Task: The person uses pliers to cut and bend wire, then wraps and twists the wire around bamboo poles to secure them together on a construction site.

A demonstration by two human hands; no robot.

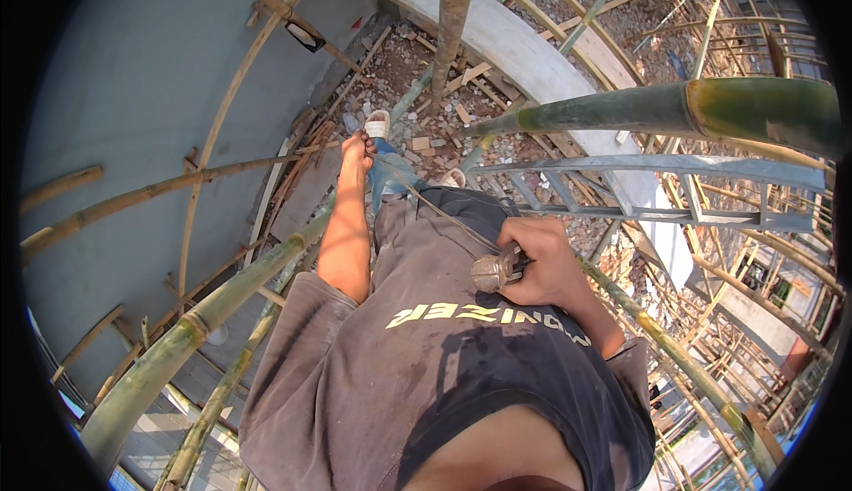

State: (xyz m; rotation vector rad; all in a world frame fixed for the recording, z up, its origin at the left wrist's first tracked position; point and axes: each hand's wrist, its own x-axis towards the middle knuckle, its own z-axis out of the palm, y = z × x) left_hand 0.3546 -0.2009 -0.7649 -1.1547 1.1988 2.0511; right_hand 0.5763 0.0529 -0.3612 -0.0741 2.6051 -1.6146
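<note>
My left hand (pixel 358 148) is stretched out ahead at thigh height, its fingers closed round one end of a thin wire or cord. This tan strand (pixel 442 215) runs slack across the front of my dark T-shirt toward my right hand (pixel 543 258). Held close to my belly, that hand is wrapped round a worn metal pair of pincers (pixel 490 273), whose rounded head points left. The handles are mostly hidden in the palm. Whether the strand also lies in my right hand I cannot tell.
Bamboo poles surround me: a thick green one (pixel 612 111) at right and another (pixel 191 331) at left. A metal ladder (pixel 657 165) leans at right. Rubble (pixel 426 136) and boards lie far below my shoes (pixel 377 124). A grey wall (pixel 133 91) stands left, a curved concrete ledge (pixel 497 29) ahead.
</note>
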